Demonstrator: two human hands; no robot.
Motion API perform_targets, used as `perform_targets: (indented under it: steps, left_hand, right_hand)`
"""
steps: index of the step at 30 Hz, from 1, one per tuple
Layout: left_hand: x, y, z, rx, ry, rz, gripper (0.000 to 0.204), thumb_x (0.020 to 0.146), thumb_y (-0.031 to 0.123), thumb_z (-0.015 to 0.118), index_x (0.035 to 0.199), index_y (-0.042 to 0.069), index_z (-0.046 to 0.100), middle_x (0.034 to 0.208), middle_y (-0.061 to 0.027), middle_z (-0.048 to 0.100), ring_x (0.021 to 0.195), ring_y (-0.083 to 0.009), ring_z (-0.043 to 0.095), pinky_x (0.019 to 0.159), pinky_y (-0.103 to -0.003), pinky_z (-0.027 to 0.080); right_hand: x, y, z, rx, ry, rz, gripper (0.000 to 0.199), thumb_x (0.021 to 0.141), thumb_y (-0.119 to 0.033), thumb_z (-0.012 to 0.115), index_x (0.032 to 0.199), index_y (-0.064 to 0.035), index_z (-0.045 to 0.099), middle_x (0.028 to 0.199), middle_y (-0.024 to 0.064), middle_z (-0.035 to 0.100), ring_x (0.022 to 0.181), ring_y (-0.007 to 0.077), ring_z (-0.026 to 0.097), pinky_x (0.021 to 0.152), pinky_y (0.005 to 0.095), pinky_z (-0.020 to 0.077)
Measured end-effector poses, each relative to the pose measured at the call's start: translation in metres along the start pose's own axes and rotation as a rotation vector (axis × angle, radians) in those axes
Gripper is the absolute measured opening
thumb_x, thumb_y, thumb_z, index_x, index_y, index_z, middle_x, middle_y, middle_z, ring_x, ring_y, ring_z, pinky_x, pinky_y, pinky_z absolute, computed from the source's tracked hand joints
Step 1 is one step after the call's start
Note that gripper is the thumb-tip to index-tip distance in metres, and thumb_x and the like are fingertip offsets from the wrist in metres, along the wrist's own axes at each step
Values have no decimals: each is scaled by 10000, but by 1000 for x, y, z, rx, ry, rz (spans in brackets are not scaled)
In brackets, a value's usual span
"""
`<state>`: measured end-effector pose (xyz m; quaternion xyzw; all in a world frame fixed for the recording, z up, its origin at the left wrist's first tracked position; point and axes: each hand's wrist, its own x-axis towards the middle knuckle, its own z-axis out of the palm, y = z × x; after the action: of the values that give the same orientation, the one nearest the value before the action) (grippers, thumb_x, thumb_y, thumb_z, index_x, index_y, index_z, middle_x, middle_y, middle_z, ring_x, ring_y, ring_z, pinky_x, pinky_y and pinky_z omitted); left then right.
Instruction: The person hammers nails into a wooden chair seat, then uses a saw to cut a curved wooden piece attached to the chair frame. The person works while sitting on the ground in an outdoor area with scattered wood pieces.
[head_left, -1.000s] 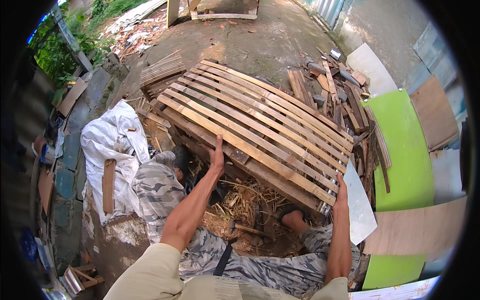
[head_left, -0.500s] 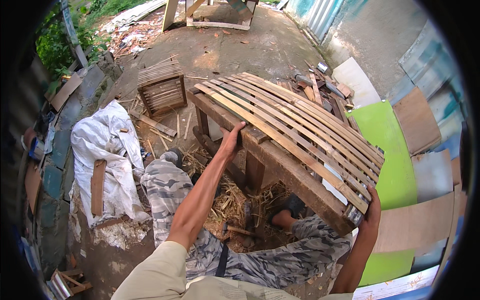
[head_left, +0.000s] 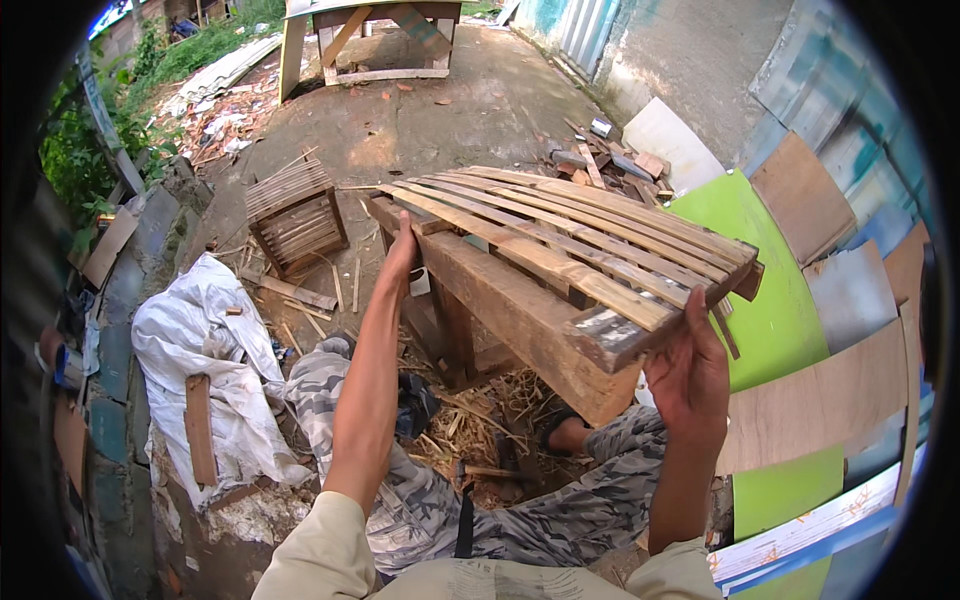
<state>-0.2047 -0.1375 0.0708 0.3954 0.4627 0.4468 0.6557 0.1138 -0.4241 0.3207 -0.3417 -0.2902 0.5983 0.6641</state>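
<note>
Both hands are on the slatted wooden rack [head_left: 570,250], which is held up off the ground and tilted, its near corner low toward the person. The left hand [head_left: 400,255] clasps the far left edge, fingers wrapped over a slat; the right hand [head_left: 690,375] has its grip closed under the near right corner (thumb side up against the thick beam). Below sit the person's camouflage-clad legs and loose straw [head_left: 470,425]. A small slatted crate [head_left: 295,215] stands well apart at left, near a white sack [head_left: 215,350]; green boards [head_left: 770,310] lean at right.
</note>
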Motion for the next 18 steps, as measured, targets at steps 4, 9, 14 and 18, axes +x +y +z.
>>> perform_targets:
  steps: [4,9,14,18]
  left_hand:
    - [-19,7,7,10,15,-142,1032,897,877,159,1574,124,356,1530,-188,463,1412,-356,435,1141,-540,328]
    - [-36,15,25,11,158,55,1046,917,856,225,1558,41,367,1498,-204,486,1346,-326,495,1129,-466,352]
    - [-66,-22,27,5,397,332,898,998,697,386,1476,-61,445,1451,-236,529,1354,-356,487,1126,-410,363]
    - [-71,-53,48,442,678,497,944,944,689,513,1551,-8,320,1345,-296,582,1312,-393,526,1068,-461,419]
  right_hand:
    - [18,17,17,-43,-109,-66,519,996,-328,661,1379,-25,485,1253,103,668,1142,214,663,896,392,585]
    - [23,22,38,-16,-108,-72,568,949,-285,734,1382,-26,472,1264,115,656,1161,237,660,981,424,567]
    - [69,31,79,-34,-185,-73,698,887,-406,792,1340,15,470,1235,139,616,1102,259,654,979,423,555]
    - [133,19,122,-232,-223,-39,921,824,-638,749,1379,23,429,1256,200,572,1149,307,620,949,464,569]
